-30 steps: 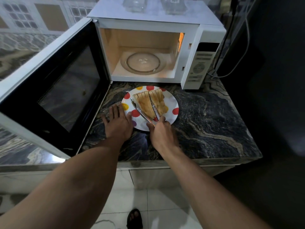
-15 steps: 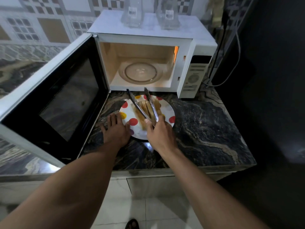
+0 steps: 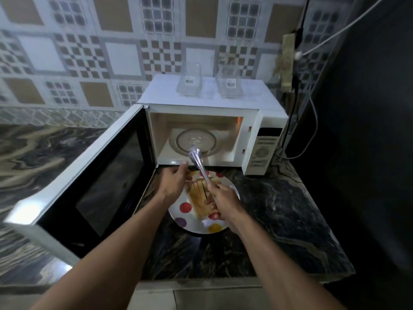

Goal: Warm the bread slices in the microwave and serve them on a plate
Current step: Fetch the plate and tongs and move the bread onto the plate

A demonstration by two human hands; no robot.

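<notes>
Toasted bread slices point(image 3: 199, 201) lie on a white plate with coloured dots point(image 3: 194, 222) on the dark marble counter, in front of the white microwave point(image 3: 225, 108). Its door point(image 3: 89, 175) hangs wide open to the left and the glass turntable point(image 3: 196, 140) inside is bare. My right hand point(image 3: 221, 201) grips metal tongs point(image 3: 197, 159) above the plate, their tips raised and pressed together in front of the cavity, holding nothing. My left hand point(image 3: 173, 183) hovers over the plate's far left rim, fingers loosely curled and blurred.
Two clear glass containers point(image 3: 190, 82) point(image 3: 230, 82) stand on top of the microwave. Cables point(image 3: 312, 121) hang along the dark wall at the right. The counter edge point(image 3: 201, 280) runs close to me; tiled wall behind.
The view tilted up. My left hand lifted off the counter and moved toward the microwave. The tongs rose from the bread and their tips came together.
</notes>
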